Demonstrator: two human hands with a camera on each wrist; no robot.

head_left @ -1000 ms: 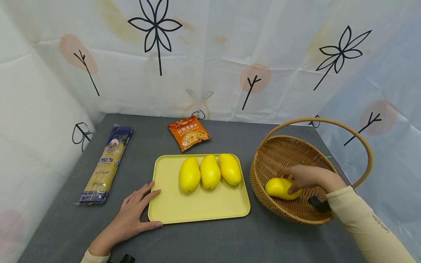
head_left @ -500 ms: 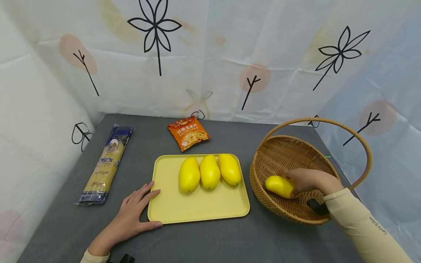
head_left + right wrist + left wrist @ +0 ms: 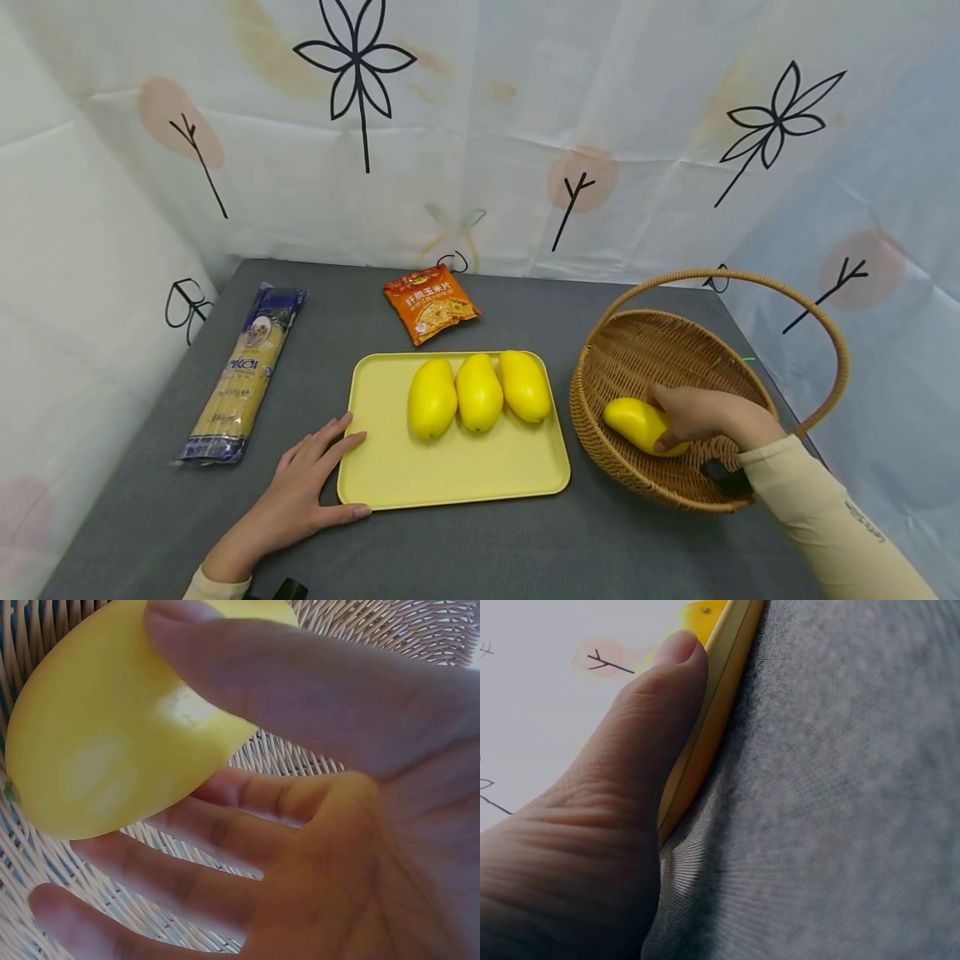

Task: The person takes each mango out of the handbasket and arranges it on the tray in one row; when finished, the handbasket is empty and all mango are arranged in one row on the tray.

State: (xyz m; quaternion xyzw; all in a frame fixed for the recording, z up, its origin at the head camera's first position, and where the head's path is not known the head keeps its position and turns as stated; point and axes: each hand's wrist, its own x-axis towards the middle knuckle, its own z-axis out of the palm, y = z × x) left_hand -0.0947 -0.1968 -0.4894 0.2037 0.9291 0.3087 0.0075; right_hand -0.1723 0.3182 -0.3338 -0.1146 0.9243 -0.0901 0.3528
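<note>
In the head view, my right hand [image 3: 693, 417] reaches into a wicker basket [image 3: 667, 333] and holds a yellow mango [image 3: 637, 421] near the basket's left wall. The right wrist view shows the thumb lying across that mango [image 3: 97, 742], with the fingers spread along its other side and the little finger [image 3: 67, 915] apart from it. My left hand [image 3: 300, 487] rests at the left edge of a yellow tray [image 3: 420, 487], fingers extended, the thumb [image 3: 652, 697] at its front corner. Three yellow mangoes [image 3: 479, 393] lie side by side on the tray.
An orange snack packet [image 3: 431, 304] lies behind the tray. A long pasta packet [image 3: 243, 375] lies on the left of the dark tabletop [image 3: 480, 550]. The basket's tall handle [image 3: 832, 333] arches over my right arm. Patterned cloth [image 3: 480, 125] hangs behind.
Inside the basket, the mango has tilted, and my right hand has shifted slightly on it. More of the mango's near end shows past the thumb. The left hand and tray have stayed put.
</note>
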